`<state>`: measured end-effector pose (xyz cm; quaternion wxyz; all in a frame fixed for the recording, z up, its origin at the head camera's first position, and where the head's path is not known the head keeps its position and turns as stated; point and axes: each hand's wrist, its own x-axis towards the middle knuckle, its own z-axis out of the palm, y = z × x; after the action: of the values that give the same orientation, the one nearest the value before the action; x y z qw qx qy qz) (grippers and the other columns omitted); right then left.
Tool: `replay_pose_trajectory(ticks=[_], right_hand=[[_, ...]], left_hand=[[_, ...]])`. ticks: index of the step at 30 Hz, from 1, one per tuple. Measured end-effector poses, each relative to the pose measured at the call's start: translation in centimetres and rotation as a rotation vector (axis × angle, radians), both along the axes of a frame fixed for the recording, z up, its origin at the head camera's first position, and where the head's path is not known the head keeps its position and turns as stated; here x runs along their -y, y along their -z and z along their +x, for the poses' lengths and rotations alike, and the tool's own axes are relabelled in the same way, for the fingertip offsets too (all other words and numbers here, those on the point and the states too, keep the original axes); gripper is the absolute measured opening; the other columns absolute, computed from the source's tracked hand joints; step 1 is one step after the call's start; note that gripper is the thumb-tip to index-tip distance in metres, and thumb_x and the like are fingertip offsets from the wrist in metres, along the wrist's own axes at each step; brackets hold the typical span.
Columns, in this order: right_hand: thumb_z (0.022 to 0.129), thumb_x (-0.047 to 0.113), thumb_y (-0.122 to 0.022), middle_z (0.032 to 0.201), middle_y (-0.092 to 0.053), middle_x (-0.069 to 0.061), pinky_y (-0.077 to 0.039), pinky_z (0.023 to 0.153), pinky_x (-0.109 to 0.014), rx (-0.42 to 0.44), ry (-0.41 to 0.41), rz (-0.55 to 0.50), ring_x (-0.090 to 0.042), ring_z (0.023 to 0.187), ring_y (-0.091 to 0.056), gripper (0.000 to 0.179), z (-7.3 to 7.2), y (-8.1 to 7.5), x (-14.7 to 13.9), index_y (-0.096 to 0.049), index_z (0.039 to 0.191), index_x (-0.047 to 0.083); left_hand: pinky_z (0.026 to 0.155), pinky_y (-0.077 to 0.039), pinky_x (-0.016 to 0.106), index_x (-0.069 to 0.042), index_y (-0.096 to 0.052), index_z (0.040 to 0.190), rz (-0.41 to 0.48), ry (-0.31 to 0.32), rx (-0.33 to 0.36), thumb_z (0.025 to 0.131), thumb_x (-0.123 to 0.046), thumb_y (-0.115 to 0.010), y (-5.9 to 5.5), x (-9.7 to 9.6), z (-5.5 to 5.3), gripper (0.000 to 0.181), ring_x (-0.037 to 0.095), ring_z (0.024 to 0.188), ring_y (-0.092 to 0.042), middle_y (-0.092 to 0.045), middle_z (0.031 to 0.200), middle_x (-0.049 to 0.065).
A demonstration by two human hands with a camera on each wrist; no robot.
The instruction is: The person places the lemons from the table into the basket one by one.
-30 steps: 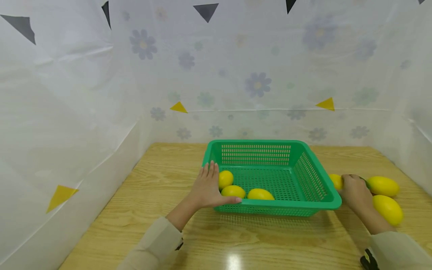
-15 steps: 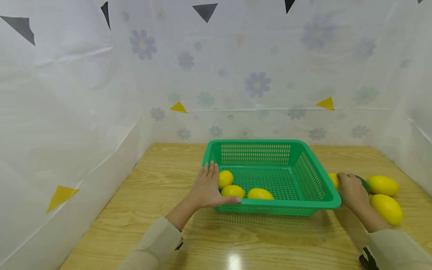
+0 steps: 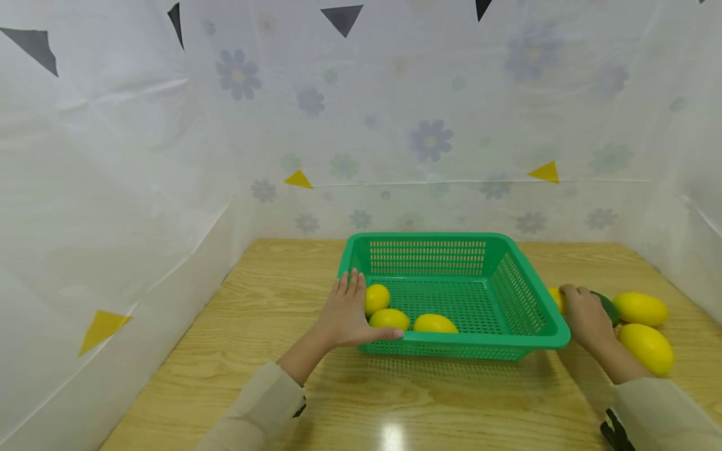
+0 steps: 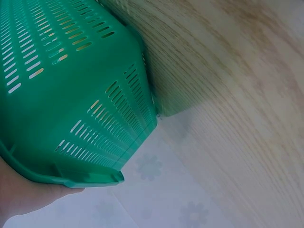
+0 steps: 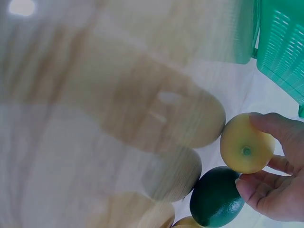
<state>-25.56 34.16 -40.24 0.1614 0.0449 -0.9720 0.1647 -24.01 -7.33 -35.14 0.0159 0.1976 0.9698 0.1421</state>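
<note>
A green plastic basket (image 3: 496, 341) stands on the wooden table with 3 yellow lemons (image 3: 434, 324) inside, near its front left corner. My left hand (image 3: 348, 316) rests on that corner of the rim, fingers straight along the left side and thumb along the front edge. To the right of the basket, my right hand (image 3: 589, 316) holds a yellow lemon (image 5: 246, 142) between thumb and fingers, low at the table. The hand hides most of this lemon in the head view. A dark green oval fruit (image 5: 217, 196) lies right beside the fingers.
Two more yellow lemons (image 3: 647, 349) lie on the table (image 3: 440, 401) to the right of my right hand. White sheeting (image 3: 395, 113) with flower prints closes in the back and sides.
My right hand has shifted slightly left toward the basket, and more of the dark green fruit shows behind it. The left hand and the basket have stayed in place.
</note>
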Motion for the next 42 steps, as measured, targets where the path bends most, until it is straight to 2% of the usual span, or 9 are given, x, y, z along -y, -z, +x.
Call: replay_pose_trajectory(ticks=[8,14,17,24,31,37,42], right_hand=[[0.084,-0.002,-0.057,0.098,-0.048,-0.042,-0.042,0.053,-0.041,0.016,-0.027,0.015,-0.043,0.074,-0.049,0.038,-0.2,-0.2,0.1,-0.044,0.113,-0.022],[0.088,-0.002,-0.048,0.108,-0.045,-0.046,-0.045,0.071,-0.059,0.116,-0.049,0.007,-0.054,0.09,-0.048,0.04,-0.5,-0.6,0.3,-0.038,0.12,-0.023],[0.09,-0.001,-0.047,0.112,-0.043,-0.047,-0.043,0.076,-0.062,0.157,-0.047,0.006,-0.057,0.096,-0.045,0.042,-0.6,-0.8,0.4,-0.036,0.123,-0.024],[0.087,-0.003,-0.049,0.104,-0.047,-0.046,-0.046,0.071,-0.057,0.134,-0.062,0.012,-0.055,0.09,-0.05,0.038,-1.0,-0.8,0.1,-0.039,0.115,-0.027],[0.085,-0.003,-0.051,0.101,-0.049,-0.045,-0.047,0.067,-0.052,0.142,-0.067,0.006,-0.051,0.085,-0.052,0.038,-1.2,-1.0,0.0,-0.041,0.112,-0.028],[0.084,0.002,-0.057,0.101,-0.047,-0.046,-0.046,0.06,-0.045,0.124,-0.06,-0.014,-0.045,0.078,-0.052,0.046,-1.2,-1.4,-0.3,-0.039,0.114,-0.029],[0.08,0.004,-0.063,0.104,-0.045,-0.048,-0.047,0.06,-0.046,0.122,-0.044,-0.015,-0.049,0.081,-0.05,0.055,-1.4,-2.1,-0.5,-0.038,0.115,-0.03]], left_hand=[[0.118,-0.003,0.048,0.002,-0.004,0.148,0.003,0.007,0.0,0.068,-0.086,-0.041,-0.1,0.0,0.1,0.124,0.035,0.144,0.001,0.0,0.154,0.022],[0.118,-0.003,0.048,0.002,-0.003,0.148,0.003,0.005,0.001,0.069,-0.084,-0.043,-0.1,0.0,0.0,0.123,0.034,0.144,0.001,0.002,0.154,0.021],[0.118,-0.003,0.047,0.002,-0.003,0.148,-0.001,0.004,-0.002,0.071,-0.081,-0.046,-0.1,0.0,0.0,0.121,0.033,0.144,0.001,0.002,0.154,0.021],[0.118,-0.003,0.047,0.003,-0.003,0.147,0.0,0.004,-0.003,0.07,-0.084,-0.044,-0.1,0.0,0.0,0.123,0.033,0.144,0.001,0.003,0.154,0.021],[0.118,-0.003,0.046,0.003,-0.004,0.147,0.003,0.006,-0.015,0.065,-0.09,-0.036,0.1,0.0,-0.2,0.128,0.033,0.144,0.0,0.003,0.154,0.02],[0.118,-0.004,0.046,0.003,-0.005,0.147,0.005,-0.005,-0.017,0.07,-0.083,-0.045,0.1,-0.1,-0.2,0.123,0.033,0.144,-0.001,0.001,0.155,0.02],[0.118,-0.004,0.047,0.004,-0.006,0.147,0.0,-0.014,-0.019,0.074,-0.073,-0.053,0.1,-0.2,0.0,0.116,0.033,0.144,-0.002,-0.001,0.155,0.021]])
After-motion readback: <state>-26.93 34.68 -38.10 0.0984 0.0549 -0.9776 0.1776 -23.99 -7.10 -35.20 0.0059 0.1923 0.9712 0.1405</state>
